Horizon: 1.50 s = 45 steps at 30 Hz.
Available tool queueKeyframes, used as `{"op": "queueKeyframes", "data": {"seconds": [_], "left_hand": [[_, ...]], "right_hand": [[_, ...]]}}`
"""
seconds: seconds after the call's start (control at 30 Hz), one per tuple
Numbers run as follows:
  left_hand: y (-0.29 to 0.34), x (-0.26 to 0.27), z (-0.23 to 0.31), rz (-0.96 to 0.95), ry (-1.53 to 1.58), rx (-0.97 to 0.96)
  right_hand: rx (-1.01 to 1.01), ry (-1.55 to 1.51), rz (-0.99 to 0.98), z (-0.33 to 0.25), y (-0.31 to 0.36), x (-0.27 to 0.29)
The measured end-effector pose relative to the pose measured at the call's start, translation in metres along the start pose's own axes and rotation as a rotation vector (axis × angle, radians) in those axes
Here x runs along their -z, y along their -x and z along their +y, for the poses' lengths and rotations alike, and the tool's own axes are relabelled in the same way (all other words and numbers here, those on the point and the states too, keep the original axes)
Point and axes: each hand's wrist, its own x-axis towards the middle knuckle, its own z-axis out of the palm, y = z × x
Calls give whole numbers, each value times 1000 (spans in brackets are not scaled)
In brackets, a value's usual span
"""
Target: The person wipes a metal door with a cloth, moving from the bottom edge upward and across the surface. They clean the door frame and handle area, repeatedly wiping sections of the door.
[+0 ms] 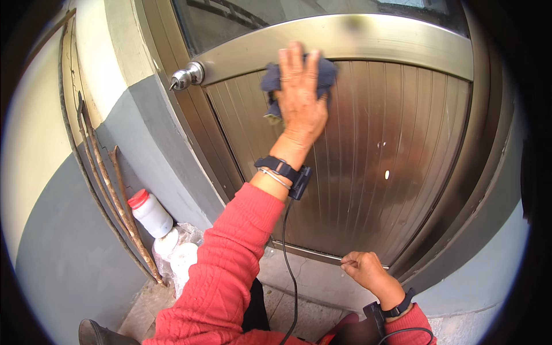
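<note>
My left hand [300,106] lies over a bunched dark blue cloth [326,77], pressing it to the upper part of a metal door [368,132]. Its fingers point upward, and the cloth sticks out on both sides of them. The door has a ribbed, bronze-coloured panel below a smooth crossbar and a glass pane. Down by the door's bottom edge, my right hand [368,272] is loosely closed, thumb against the curled fingers, and no object shows in it. Left of the cloth, a round silver doorknob [188,76] sits on the door's edge.
Several long wooden sticks [106,178] lean against the grey and cream wall at left. Beside them stand a white plastic jar with a red lid [151,213] and clear plastic wrapping with white items [183,259]. A black cable [295,282] hangs from my left wrist.
</note>
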Motion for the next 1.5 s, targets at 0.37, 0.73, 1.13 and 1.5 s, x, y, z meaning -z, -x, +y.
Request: {"op": "queueKeyframes", "data": {"seconds": [0.37, 0.73, 1.13, 1.5], "left_hand": [[-25, -47, 96, -12, 104, -560], [5, 41, -59, 21, -160, 126], [-24, -49, 103, -37, 74, -414], [-63, 6, 17, 226, 86, -424]], "right_hand": [[86, 67, -26, -18, -20, -13], [58, 27, -23, -1, 2, 0], [146, 105, -51, -12, -11, -14], [133, 131, -68, -5, -17, -13]]}}
